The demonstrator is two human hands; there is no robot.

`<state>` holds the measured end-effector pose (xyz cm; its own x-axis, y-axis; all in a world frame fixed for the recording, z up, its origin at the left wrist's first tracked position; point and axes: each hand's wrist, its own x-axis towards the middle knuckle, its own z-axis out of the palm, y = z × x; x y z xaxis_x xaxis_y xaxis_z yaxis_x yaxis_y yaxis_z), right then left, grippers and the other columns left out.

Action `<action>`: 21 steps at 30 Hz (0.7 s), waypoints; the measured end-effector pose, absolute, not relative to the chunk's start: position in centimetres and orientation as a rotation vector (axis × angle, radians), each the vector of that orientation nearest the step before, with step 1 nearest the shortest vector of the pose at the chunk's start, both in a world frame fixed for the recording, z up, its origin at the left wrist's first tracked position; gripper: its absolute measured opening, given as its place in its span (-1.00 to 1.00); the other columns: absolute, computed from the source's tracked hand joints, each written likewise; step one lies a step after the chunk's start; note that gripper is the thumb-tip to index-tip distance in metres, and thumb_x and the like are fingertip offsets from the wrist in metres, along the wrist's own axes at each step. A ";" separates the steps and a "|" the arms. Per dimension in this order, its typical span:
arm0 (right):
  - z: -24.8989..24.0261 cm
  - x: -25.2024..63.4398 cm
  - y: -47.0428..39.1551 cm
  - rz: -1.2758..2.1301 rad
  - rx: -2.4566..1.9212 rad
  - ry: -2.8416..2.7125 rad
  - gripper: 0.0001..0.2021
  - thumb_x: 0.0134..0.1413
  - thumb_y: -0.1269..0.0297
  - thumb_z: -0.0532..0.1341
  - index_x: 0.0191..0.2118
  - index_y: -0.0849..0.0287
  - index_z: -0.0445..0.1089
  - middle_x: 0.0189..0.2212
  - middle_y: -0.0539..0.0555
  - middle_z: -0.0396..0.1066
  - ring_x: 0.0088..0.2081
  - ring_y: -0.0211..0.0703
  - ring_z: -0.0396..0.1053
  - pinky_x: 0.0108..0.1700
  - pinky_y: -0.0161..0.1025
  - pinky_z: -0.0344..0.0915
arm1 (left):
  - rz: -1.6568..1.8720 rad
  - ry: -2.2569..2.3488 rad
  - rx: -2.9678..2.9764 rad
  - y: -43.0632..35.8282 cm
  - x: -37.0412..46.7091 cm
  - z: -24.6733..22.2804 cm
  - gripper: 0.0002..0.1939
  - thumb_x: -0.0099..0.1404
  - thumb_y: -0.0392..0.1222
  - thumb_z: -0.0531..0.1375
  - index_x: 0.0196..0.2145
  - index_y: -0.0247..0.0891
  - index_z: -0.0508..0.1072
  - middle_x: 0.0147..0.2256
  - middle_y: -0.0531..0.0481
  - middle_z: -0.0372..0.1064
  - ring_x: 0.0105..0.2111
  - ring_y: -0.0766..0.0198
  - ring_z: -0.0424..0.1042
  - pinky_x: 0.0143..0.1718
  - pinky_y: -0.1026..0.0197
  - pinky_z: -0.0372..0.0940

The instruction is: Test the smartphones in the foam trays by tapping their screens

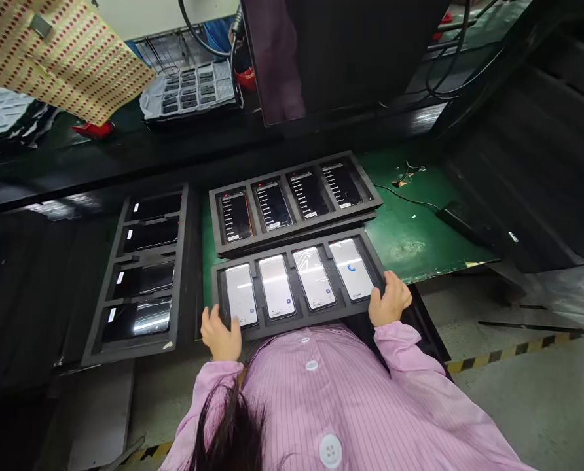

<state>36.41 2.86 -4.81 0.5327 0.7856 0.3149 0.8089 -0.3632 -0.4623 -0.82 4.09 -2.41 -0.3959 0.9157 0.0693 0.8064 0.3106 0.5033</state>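
Observation:
A dark foam tray (299,320) lies nearest my body, with several phones in its slots, their screens lit white. At its left end, my left hand (220,335) rests with fingers apart on the corner. My right hand (391,299) is at the right end, its fingers bent round the edge of the tray. Beside the right hand, the rightmost phone (351,269) shows a blue handset icon. Behind the near tray is another foam tray (292,230), whose phones show lists of white text on black screens.
On the left stands a stack of foam trays (186,261) with dark-screened phones. A thin cable (410,198) crosses the green mat (404,242) on the right. Farther back are a black panel (351,59), a white parts tray (188,91) and a dotted yellow sheet (71,59).

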 end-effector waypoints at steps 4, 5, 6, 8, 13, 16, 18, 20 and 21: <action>-3.5 34.0 1.7 -0.011 -1.907 -1.873 -0.71 0.02 0.21 0.00 -0.21 0.07 0.41 0.02 0.12 0.25 0.07 0.11 0.04 0.08 0.17 -0.13 | 0.604 2.104 1.976 2.4 1.7 -2.4 -0.62 0.14 -0.15 0.04 -0.07 -0.23 0.33 0.12 -0.21 0.11 0.17 -0.04 -0.03 0.13 -0.14 -0.12; -3.3 33.2 1.5 0.019 -1.845 -1.962 -0.72 0.02 0.22 0.01 -0.23 0.05 0.42 0.02 0.10 0.26 0.08 0.09 0.04 0.08 0.17 -0.13 | 0.588 2.088 1.989 2.1 2.2 -2.5 -0.64 0.14 -0.17 0.03 -0.08 -0.21 0.35 0.11 -0.19 0.14 0.17 -0.04 -0.04 0.13 -0.15 -0.13; -3.3 32.4 1.4 0.043 -1.801 -2.025 -0.73 0.03 0.23 0.01 -0.23 0.04 0.42 0.03 0.08 0.25 0.08 0.08 0.03 0.09 0.17 -0.14 | 0.575 2.088 1.986 1.9 2.4 -2.5 -0.64 0.15 -0.19 0.02 -0.09 -0.19 0.36 0.10 -0.17 0.15 0.17 -0.04 -0.04 0.13 -0.16 -0.13; -3.3 31.2 1.4 0.064 -1.775 -2.085 -0.72 0.03 0.24 0.02 -0.21 0.05 0.42 0.05 0.09 0.24 0.09 0.08 0.02 0.10 0.18 -0.15 | 0.552 2.103 1.960 1.6 2.7 -2.6 -0.65 0.14 -0.21 0.03 -0.11 -0.16 0.39 0.11 -0.14 0.15 0.17 -0.06 -0.06 0.12 -0.19 -0.14; -3.6 30.0 1.9 0.022 -1.879 -2.075 -0.69 0.06 0.22 0.02 -0.12 0.11 0.39 0.09 0.15 0.19 0.12 0.12 -0.02 0.11 0.22 -0.16 | 0.529 2.132 1.922 1.5 2.6 -2.6 -0.67 0.10 -0.22 0.06 -0.15 -0.15 0.43 0.12 -0.11 0.14 0.17 -0.10 -0.09 0.11 -0.23 -0.16; -3.7 30.0 1.8 -0.007 -1.919 -2.072 -0.69 0.07 0.20 0.02 -0.13 0.11 0.40 0.11 0.15 0.17 0.12 0.15 -0.02 0.09 0.26 -0.17 | 0.539 2.149 1.925 1.4 2.7 -2.5 -0.66 0.10 -0.26 0.04 -0.17 -0.18 0.44 0.13 -0.14 0.13 0.17 -0.10 -0.09 0.12 -0.22 -0.13; -3.8 30.1 1.8 -0.023 -1.893 -2.049 -0.70 0.07 0.20 0.02 -0.15 0.11 0.41 0.10 0.15 0.18 0.11 0.16 0.00 0.08 0.26 -0.16 | 0.528 2.164 1.939 1.3 2.7 -2.5 -0.66 0.10 -0.27 0.04 -0.16 -0.20 0.45 0.13 -0.14 0.13 0.17 -0.10 -0.10 0.11 -0.21 -0.10; -3.8 29.9 1.9 -0.009 -1.800 -2.053 -0.71 0.07 0.20 0.02 -0.17 0.10 0.41 0.08 0.16 0.20 0.10 0.16 0.02 0.07 0.25 -0.13 | 0.499 2.179 1.964 1.2 2.7 -2.5 -0.65 0.12 -0.28 0.03 -0.15 -0.21 0.45 0.13 -0.14 0.12 0.17 -0.11 -0.10 0.10 -0.22 -0.08; -3.7 29.7 2.0 0.015 -1.737 -2.069 -0.71 0.06 0.20 0.03 -0.17 0.11 0.41 0.06 0.17 0.22 0.09 0.16 0.03 0.06 0.24 -0.12 | 0.477 2.180 1.985 1.2 2.7 -2.5 -0.65 0.13 -0.28 0.02 -0.14 -0.21 0.44 0.13 -0.14 0.12 0.17 -0.12 -0.10 0.09 -0.23 -0.07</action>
